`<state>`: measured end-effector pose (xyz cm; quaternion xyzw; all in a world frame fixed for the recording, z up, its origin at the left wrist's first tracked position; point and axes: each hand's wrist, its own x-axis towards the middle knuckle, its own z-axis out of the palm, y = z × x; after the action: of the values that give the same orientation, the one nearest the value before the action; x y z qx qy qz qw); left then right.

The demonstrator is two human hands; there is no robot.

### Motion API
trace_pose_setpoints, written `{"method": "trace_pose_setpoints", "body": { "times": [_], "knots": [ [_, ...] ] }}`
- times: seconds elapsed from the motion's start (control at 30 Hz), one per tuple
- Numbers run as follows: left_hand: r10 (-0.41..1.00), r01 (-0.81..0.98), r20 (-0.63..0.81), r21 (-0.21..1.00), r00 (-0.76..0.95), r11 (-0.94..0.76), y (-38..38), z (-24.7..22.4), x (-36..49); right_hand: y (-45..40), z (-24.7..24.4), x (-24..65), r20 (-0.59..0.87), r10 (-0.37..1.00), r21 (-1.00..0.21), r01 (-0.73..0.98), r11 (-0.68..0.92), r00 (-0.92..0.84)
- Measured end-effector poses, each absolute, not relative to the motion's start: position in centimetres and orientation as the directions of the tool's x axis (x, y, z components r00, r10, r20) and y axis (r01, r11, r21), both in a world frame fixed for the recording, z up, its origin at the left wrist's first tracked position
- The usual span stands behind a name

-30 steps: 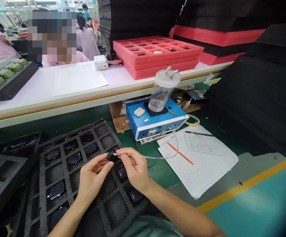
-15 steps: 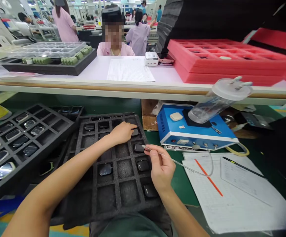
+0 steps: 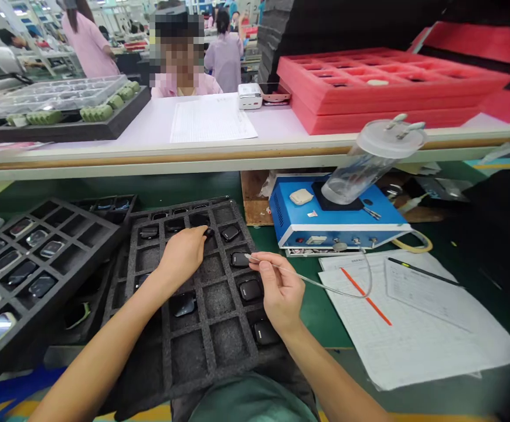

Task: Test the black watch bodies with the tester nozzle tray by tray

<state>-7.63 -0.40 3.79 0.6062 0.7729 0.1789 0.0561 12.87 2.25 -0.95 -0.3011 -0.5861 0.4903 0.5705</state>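
My left hand [image 3: 183,253] reaches over the black foam tray [image 3: 208,325], its fingers closed at the tips on a small black watch case [image 3: 209,233] in an upper compartment. Most of that piece is hidden by the hand. Between the thumb and fingers of my right hand [image 3: 284,290] is the end of a thin clear tube [image 3: 312,285]. Its pale tip lies at a black watch case [image 3: 238,258] in the right column; I cannot tell whether they touch. More watch cases [image 3: 250,289] sit above and below it. Another, with a shiny face [image 3: 183,305], lies farther left.
The tube loops to a blue box [image 3: 343,231] bearing a clear cylinder [image 3: 356,170]. Papers [image 3: 413,328] lie at right, a second watch tray [image 3: 68,246] at left. A shelf edge [image 3: 193,158] crosses ahead, with red foam trays [image 3: 369,99] on it. A person [image 3: 187,82] faces me.
My left hand has moved left from the right column, uncovering a black watch case there. My right hand keeps the tube tip at the same watch case. The view has shifted slightly.
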Motion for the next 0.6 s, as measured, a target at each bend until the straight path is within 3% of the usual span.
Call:
{"method": "trace_pose_setpoints", "body": {
  "times": [0.07,0.13,0.17,0.23,0.47,0.6],
  "knots": [
    [0.943,0.781,0.140,0.605,-0.301,0.159,-0.7,3.7,-6.9,2.4,-1.0,12.8,0.393,0.907,-0.910,-0.203,0.360,-0.152],
    [0.933,0.498,0.090,0.861,-0.347,0.103,-1.2,3.5,-5.8,2.5,-1.1,12.8,0.410,0.900,-0.903,-0.201,0.379,-0.148],
    [0.932,0.366,0.055,0.927,-0.359,0.086,-1.4,3.4,-5.3,2.6,-1.1,12.7,0.414,0.897,-0.902,-0.204,0.381,-0.153],
    [0.933,0.241,0.010,0.967,-0.359,0.082,-1.8,3.3,-4.2,2.8,-1.1,12.7,0.411,0.895,-0.902,-0.217,0.373,-0.174],
    [0.958,0.057,-0.112,0.990,-0.263,0.132,-1.8,3.1,-2.7,2.7,-1.1,12.9,0.409,0.879,-0.906,-0.222,0.359,-0.246],
    [0.947,-0.097,-0.159,0.986,-0.280,0.136,-1.6,2.7,-2.9,2.7,-1.1,12.9,0.436,0.875,-0.891,-0.238,0.387,-0.210]
  ]
}}
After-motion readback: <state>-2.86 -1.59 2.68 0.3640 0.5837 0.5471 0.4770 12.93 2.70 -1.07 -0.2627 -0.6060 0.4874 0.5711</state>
